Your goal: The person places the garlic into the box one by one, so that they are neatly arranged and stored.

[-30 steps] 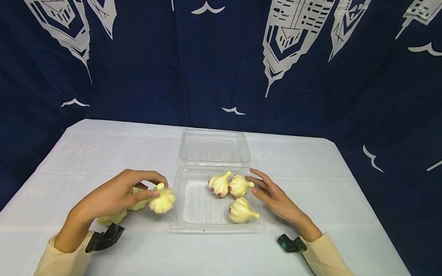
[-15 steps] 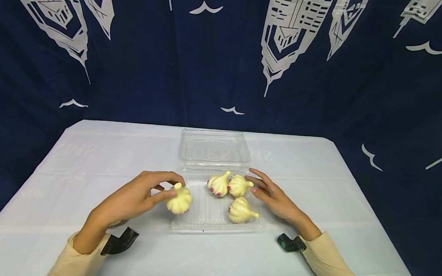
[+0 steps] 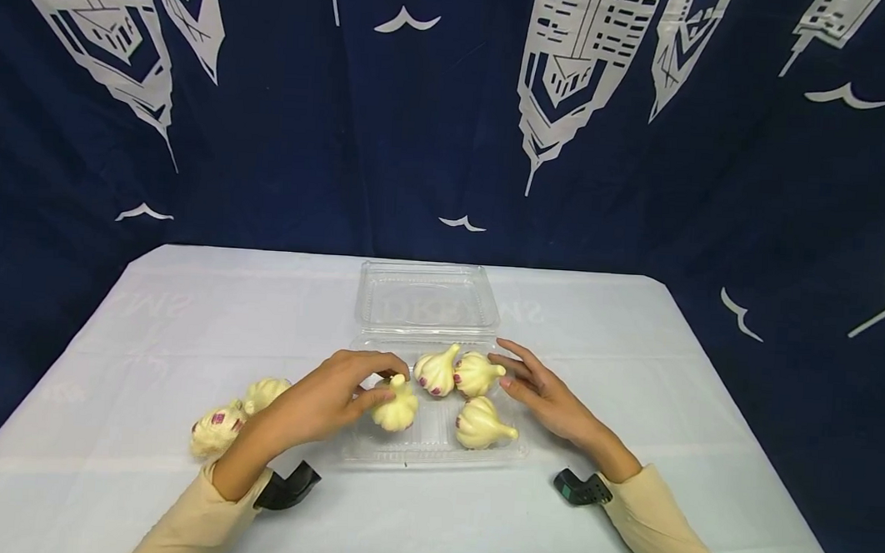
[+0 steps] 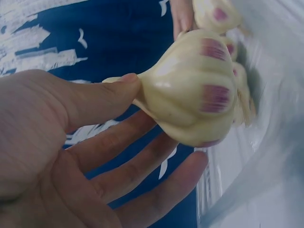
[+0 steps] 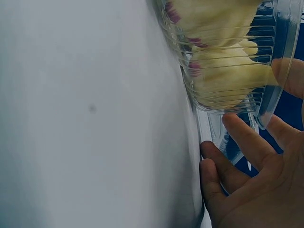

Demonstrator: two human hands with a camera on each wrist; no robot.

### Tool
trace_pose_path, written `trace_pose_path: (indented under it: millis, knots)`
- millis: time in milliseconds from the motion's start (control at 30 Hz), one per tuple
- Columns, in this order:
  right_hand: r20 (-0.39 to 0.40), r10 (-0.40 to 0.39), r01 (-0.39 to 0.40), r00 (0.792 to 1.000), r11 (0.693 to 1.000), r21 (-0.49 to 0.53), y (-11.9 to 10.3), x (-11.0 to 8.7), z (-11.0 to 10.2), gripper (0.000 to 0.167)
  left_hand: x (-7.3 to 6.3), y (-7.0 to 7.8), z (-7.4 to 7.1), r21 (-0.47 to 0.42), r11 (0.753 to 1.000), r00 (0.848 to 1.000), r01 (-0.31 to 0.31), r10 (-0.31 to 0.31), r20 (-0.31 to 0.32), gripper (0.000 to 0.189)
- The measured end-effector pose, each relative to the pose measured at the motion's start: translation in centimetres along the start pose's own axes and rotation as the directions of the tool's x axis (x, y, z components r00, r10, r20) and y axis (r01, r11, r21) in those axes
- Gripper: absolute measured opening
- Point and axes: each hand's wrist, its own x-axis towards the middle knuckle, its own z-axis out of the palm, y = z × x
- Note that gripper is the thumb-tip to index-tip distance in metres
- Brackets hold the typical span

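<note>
Left hand (image 3: pixel 327 400), grip pinching garlic bulb (image 3: pixel 395 409) over roomy left side of tray (image 3: pixel 425 438), right hand (image 3: pixel 552 401), grip spread, at right edge

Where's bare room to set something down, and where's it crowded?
The table is bare in front of the box, between the sleeves; right of the right grip; behind the two loose garlics, left of the lid. Crowded: the box's right half, with three garlics; the left grip holds another at the left.
</note>
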Motion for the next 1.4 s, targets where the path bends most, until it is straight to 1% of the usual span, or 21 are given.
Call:
trace_pose_path:
  millis: [167,233,333,433,567,733,967,1167,1267,1400]
  knots:
    - [-0.003,-0.001,0.001,1.0,1.0,-0.002,-0.2,0.0,-0.1,0.06,0.7,0.6,1.2,0.085,0.996,0.999,-0.039,0.04,-0.011,0.026]
    - [-0.003,-0.007,0.007,1.0,1.0,0.001,-0.3,0.0,-0.1,0.06,1.1,0.9,1.6,0.095,0.995,0.999,-0.038,0.04,-0.013,0.026]
    - [0.0,-0.006,0.006,1.0,1.0,-0.003,-0.3,0.0,-0.1,0.06,1.6,1.3,2.1,0.104,0.994,1.0,-0.021,0.022,-0.007,0.026]
    - [0.002,-0.005,0.005,1.0,1.0,0.003,-0.2,0.1,0.0,0.06,1.9,1.5,2.6,0.104,0.995,1.0,-0.011,0.011,-0.004,0.026]
    - [0.004,-0.001,0.001,1.0,1.0,0.007,-0.3,0.0,0.0,0.06,2.1,1.5,3.3,0.108,0.994,1.0,-0.001,0.002,-0.008,0.026]
    - [-0.005,0.015,-0.015,1.0,1.0,-0.006,-0.2,-0.1,-0.1,0.061,2.2,1.4,4.1,0.116,0.993,1.0,0.029,-0.029,0.0,0.024]
    - [0.001,0.01,-0.01,1.0,1.0,0.008,-0.1,0.0,-0.1,0.061,2.4,1.3,4.8,0.102,0.994,0.999,0.035,-0.034,-0.015,0.025]
    - [0.006,0.007,-0.007,1.0,1.0,0.025,-0.2,0.0,-0.1,0.061,2.6,1.1,5.5,0.087,0.996,1.0,0.025,-0.027,0.015,0.024]
    - [0.009,0.009,-0.009,1.0,0.999,0.032,-0.2,0.1,0.0,0.061,2.6,1.1,5.6,0.085,0.996,0.999,0.034,-0.036,0.02,0.023]
    - [0.008,0.011,-0.011,1.0,0.999,0.03,-0.1,0.1,0.1,0.061,2.3,1.0,5.5,0.089,0.995,0.998,0.055,-0.056,0.011,0.024]
